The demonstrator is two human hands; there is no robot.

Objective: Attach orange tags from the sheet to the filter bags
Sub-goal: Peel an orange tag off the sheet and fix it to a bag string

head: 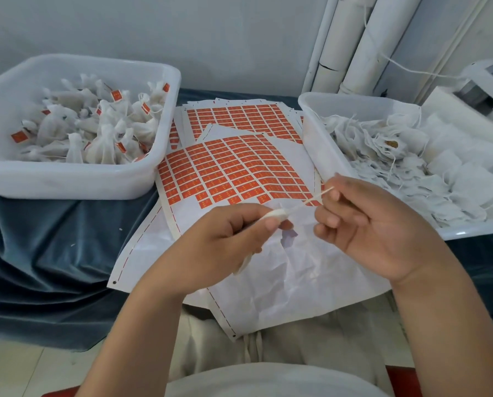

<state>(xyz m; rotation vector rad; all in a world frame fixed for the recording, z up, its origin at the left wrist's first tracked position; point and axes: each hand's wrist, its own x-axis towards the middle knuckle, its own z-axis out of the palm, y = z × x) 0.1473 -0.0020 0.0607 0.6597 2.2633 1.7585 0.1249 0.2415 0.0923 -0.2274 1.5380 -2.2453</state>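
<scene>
My left hand [225, 242] grips a small white filter bag [277, 214] by its gathered neck, the rest of it hanging below my palm. The bag's string [315, 198] runs taut up to the right, where my right hand [368, 224] pinches its end between thumb and fingers. Both hands hover over a sheet of orange tags [225, 170], whose near part is bare white backing. A second tag sheet [239, 118] lies behind it.
A white tub [76, 181] at the left holds several tagged bags. A white tub [314, 130] at the right holds untagged bags with loose strings. Dark blue cloth [53, 253] covers the table. White pipes [362, 44] stand at the back.
</scene>
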